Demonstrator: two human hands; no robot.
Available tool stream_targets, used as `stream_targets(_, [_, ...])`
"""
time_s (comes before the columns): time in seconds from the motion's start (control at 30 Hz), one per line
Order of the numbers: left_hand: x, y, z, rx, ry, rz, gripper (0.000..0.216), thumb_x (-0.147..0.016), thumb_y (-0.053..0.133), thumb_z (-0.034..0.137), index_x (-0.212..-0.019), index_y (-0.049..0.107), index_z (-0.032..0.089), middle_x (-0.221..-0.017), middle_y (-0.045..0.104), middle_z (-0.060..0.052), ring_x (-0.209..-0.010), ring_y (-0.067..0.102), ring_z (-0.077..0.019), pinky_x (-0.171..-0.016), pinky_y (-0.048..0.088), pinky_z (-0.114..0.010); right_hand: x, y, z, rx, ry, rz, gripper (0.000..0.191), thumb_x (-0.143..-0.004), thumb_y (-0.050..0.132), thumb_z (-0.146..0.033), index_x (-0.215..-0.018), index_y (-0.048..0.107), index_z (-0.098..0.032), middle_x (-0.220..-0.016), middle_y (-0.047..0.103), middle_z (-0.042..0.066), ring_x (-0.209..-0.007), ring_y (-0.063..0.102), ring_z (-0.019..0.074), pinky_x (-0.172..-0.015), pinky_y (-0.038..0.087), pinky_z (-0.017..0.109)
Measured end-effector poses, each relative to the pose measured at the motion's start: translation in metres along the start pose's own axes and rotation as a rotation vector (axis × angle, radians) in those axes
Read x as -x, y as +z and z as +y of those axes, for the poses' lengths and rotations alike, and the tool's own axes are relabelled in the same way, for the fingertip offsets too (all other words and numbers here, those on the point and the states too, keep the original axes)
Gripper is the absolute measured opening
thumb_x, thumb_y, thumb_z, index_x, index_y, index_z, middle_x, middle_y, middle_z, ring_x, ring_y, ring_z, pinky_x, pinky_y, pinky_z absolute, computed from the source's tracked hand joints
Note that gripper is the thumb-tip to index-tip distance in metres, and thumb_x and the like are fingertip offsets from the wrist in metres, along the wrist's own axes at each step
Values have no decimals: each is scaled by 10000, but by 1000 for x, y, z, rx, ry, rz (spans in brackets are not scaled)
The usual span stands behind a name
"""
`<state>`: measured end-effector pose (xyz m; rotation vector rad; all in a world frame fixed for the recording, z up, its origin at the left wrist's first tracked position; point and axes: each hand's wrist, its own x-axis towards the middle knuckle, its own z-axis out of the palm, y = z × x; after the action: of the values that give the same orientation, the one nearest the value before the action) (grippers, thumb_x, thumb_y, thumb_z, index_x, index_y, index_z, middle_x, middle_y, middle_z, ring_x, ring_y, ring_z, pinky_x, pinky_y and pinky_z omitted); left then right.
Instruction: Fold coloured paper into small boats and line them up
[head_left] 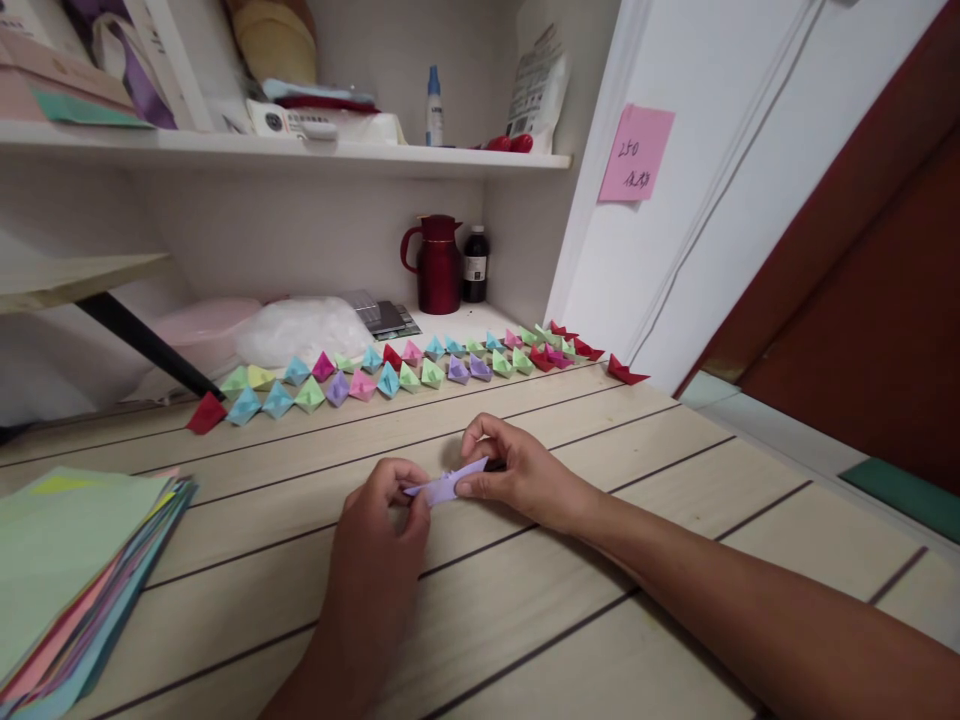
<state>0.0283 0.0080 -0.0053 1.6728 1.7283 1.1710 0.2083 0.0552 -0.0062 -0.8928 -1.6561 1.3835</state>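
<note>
Both hands pinch one small folded lilac paper piece [447, 486] just above the pale wood counter [600, 620]. The left hand [379, 530] has its grip closed on the piece's 8 o'clock end; the right hand [517, 470] has its grip closed on the 2 o'clock end. The piece's long axis runs from 8 to 2 o'clock, the right tip slightly higher. At 12 o'clock, a row of folded paper boats [397, 375] lines the counter's far edge. At 9 o'clock lies a stack of coloured sheets [67, 570].
</note>
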Motion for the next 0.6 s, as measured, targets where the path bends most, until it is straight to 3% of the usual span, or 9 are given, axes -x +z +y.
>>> stream_targets(0.2, [-3, 1, 1, 253, -126, -1, 228, -743, 605, 278, -953, 523, 243, -751, 697, 24, -706, 630, -173, -669, 456, -280, 0, 1, -2, 47, -3, 3, 513, -728, 723, -152, -1183, 499, -230, -742, 639, -36, -658, 567, 121, -634, 418, 243])
stream_targets(0.3, [-2, 0, 1, 259, -139, -36, 255, -755, 607, 286, -995, 540, 233, -758, 711, 15, -727, 639, -182, -697, 463, -299, 1, 0, -6, 185, -69, 29, 489, -763, 687, -134, -1211, 517, -234, -752, 659, -28, -709, 611, 135, -688, 450, 258])
stream_targets(0.47, [-1, 2, -1, -2, 130, -18, 349, -713, 663, 227, -1060, 640, 249, -833, 733, 3, -872, 657, -229, -933, 409, -427, 6, 0, -14, 509, -312, 42, 458, -818, 644, -116, -1241, 528, -247, -835, 694, -8, -803, 638, 150, -800, 455, 294])
stream_targets(0.6, [-1, 4, 0, -175, 280, 8, 182, -711, 688, 199, -866, 717, 291, -846, 753, 23, -901, 658, -235, -1070, 254, -503, 9, 2, -15, 691, -509, 18, 431, -847, 622, -119, -1248, 519, -239, -900, 703, 16, -891, 624, 172, -905, 411, 343])
